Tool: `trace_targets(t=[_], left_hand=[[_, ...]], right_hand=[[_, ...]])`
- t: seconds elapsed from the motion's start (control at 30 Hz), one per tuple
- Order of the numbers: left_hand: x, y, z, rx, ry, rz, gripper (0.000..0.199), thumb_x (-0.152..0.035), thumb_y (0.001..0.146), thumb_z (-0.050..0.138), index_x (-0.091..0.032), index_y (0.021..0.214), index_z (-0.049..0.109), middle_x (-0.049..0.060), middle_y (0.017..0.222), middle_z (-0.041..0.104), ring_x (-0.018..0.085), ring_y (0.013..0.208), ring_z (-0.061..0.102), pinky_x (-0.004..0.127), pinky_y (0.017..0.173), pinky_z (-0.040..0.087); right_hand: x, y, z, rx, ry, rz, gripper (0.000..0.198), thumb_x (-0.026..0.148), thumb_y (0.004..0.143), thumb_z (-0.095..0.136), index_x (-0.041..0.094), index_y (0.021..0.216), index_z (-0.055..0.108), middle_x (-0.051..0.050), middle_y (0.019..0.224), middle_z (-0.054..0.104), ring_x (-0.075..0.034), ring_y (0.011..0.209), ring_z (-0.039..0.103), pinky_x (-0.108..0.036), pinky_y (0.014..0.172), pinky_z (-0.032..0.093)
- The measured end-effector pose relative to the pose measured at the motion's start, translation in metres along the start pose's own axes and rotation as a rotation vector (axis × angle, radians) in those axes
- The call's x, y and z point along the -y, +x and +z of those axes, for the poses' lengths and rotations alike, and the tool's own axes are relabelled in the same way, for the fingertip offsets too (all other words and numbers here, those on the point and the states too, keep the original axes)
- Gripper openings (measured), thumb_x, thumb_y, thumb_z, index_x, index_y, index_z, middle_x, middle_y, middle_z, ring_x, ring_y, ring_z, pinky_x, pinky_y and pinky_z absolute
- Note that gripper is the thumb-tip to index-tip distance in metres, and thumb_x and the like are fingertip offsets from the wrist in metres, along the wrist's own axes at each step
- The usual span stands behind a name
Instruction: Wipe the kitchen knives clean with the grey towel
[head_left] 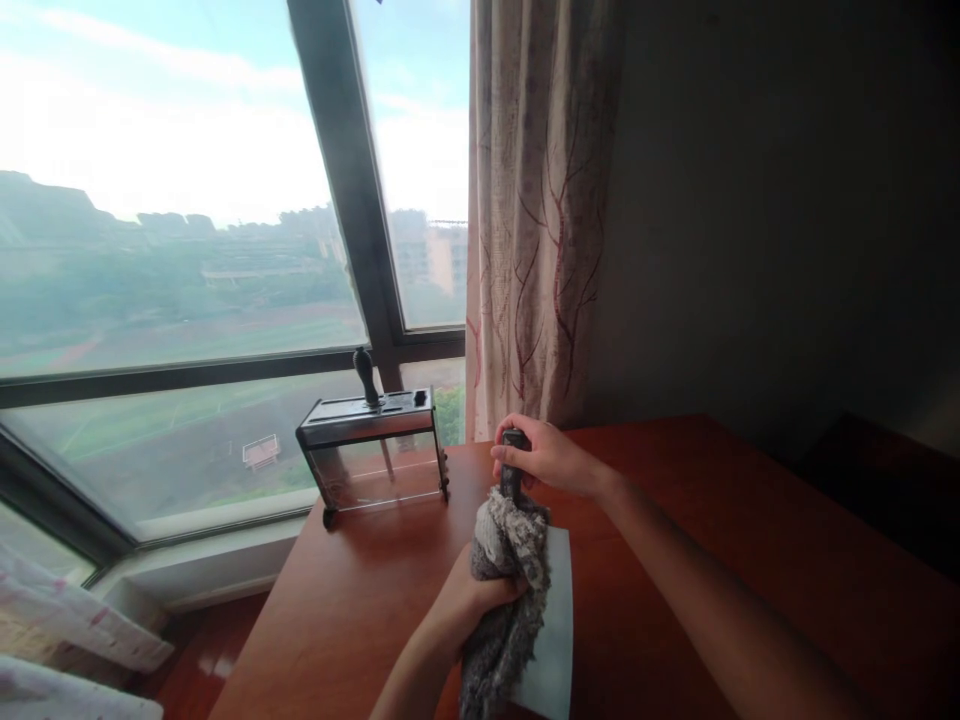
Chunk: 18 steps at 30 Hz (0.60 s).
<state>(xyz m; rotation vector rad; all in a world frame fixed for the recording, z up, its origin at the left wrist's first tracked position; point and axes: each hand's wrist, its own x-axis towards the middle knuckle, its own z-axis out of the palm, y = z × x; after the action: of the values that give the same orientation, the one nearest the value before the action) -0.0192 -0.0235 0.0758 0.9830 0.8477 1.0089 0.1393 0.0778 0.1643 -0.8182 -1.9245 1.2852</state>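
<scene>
My right hand (551, 457) is closed round the dark handle of a broad-bladed kitchen knife (556, 620), which looks like a cleaver. Its pale, wide blade points toward me over the table. A shaggy grey cloth (499, 655) is bunched over the left part of the blade and up by the handle. My left hand (480, 598) grips this cloth, its thumb lying across the folds; some of its fingers are hidden underneath. To the left stands a clear-sided knife block (375, 425) with a metal top, and one black-handled tool (364, 375) is slotted upright in it.
The reddish-brown wooden table (360, 620) has its left edge beside a low window sill (202, 565). Large windows with dark frames (337, 150) rise behind. A patterned curtain (540, 200) hangs at the back, next to a dark wall (750, 220). Another curtain's hem shows at lower left.
</scene>
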Motion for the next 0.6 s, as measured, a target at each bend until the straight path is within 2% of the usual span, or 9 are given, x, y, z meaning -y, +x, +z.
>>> trace_targets(t=[0.37,0.6], left_hand=[[0.008,0.003,-0.002,-0.002,0.069,0.020,0.061,-0.019,0.060,0.079,-0.011,0.117,0.060,0.013,0.109,0.070,0.032,0.103,0.061,0.035,0.086,0.048],[0.013,0.003,-0.003,0.068,0.077,0.028,0.057,-0.026,0.061,0.080,-0.012,0.114,0.063,0.011,0.106,0.070,0.028,0.097,0.061,0.032,0.084,0.047]], right_hand=[[-0.003,-0.003,-0.001,-0.080,0.048,0.022,0.033,0.046,0.079,0.063,0.020,0.094,0.049,-0.003,0.075,0.068,-0.013,0.055,0.061,-0.018,0.040,0.042],[-0.003,-0.003,-0.006,-0.165,0.076,-0.015,0.032,0.046,0.081,0.062,0.020,0.094,0.050,-0.003,0.072,0.068,-0.012,0.054,0.059,-0.018,0.039,0.041]])
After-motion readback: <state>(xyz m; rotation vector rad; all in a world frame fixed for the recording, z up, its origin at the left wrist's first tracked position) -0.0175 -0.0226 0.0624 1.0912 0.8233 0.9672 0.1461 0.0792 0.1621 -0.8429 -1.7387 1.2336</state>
